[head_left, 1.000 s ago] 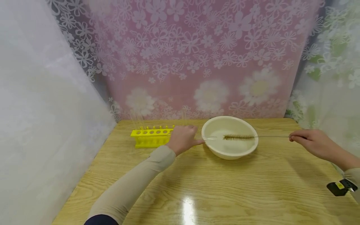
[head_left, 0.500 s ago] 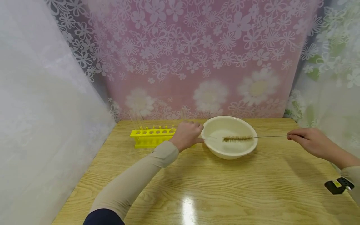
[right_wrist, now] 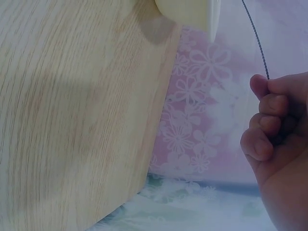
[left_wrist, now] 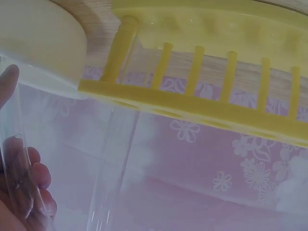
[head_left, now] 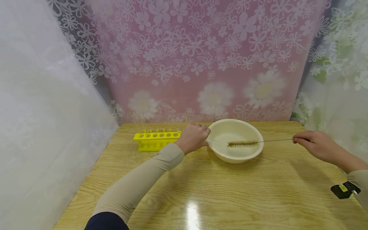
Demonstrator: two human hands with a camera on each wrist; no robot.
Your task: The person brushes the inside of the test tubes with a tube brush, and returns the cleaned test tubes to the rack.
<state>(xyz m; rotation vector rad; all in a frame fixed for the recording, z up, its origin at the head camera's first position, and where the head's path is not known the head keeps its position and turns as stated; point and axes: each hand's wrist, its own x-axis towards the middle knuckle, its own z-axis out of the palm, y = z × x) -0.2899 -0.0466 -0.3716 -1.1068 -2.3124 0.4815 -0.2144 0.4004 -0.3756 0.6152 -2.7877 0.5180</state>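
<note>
My left hand (head_left: 194, 138) grips a clear glass test tube (left_wrist: 13, 130), its fingers wrapped round it in the left wrist view. In the head view the tube's far end reaches over the left rim of a cream basin (head_left: 235, 159). From the right, my right hand (head_left: 320, 147) pinches the twisted-wire handle (right_wrist: 257, 41) of a test tube brush (head_left: 242, 143). The tan bristles lie level above the basin, tip pointing at the tube with a small gap between. Just left of my left hand stands a yellow test tube rack (head_left: 156, 136), partly hidden by that hand.
Several clear tubes (head_left: 140, 123) stand upright in the rack, at both its ends. Rack and basin rest near the back edge of a wood-grain table (head_left: 230, 195). Behind it hangs a pink flowered curtain (head_left: 178, 64), with pale sheets at both sides.
My left hand has shifted right with the tube, up to the basin's rim. My right hand has moved slightly left, and the brush head sits a little lower in the head view.
</note>
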